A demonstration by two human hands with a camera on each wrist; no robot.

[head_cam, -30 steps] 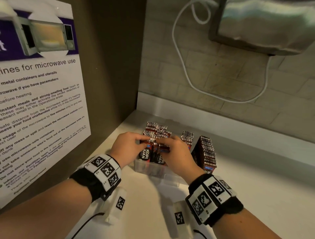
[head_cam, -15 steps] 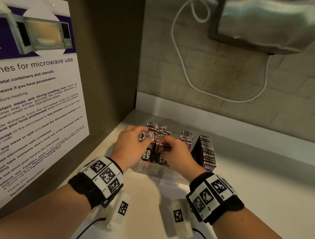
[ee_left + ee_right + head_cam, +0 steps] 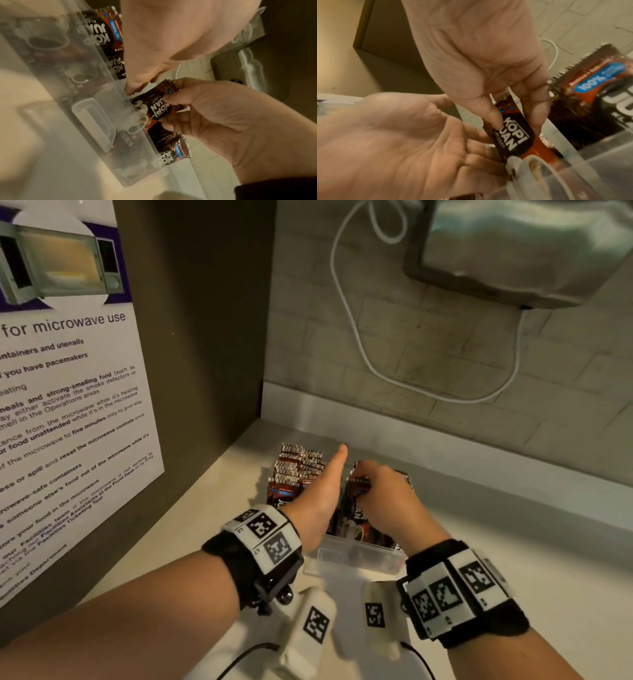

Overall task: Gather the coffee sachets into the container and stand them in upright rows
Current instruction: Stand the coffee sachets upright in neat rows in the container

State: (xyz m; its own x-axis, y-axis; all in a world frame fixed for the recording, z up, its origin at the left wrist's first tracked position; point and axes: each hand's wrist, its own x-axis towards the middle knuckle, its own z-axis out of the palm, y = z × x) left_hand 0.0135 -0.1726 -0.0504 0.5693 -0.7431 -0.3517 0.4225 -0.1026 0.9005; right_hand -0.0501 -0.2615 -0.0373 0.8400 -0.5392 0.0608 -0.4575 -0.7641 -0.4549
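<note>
Container [image 3: 356,556] sits on counter [image 3: 513,559] in the corner, poster [image 3: 68,405] on side wall to its left, microwave [image 3: 520,251] above & behind to the right. Sachet rows [image 3: 298,470] stand upright inside at left. My left hand [image 3: 322,494] is betw. those and the sachet [image 3: 159,106] in my right hand [image 3: 387,498], w/ more sachets right of it.
</note>
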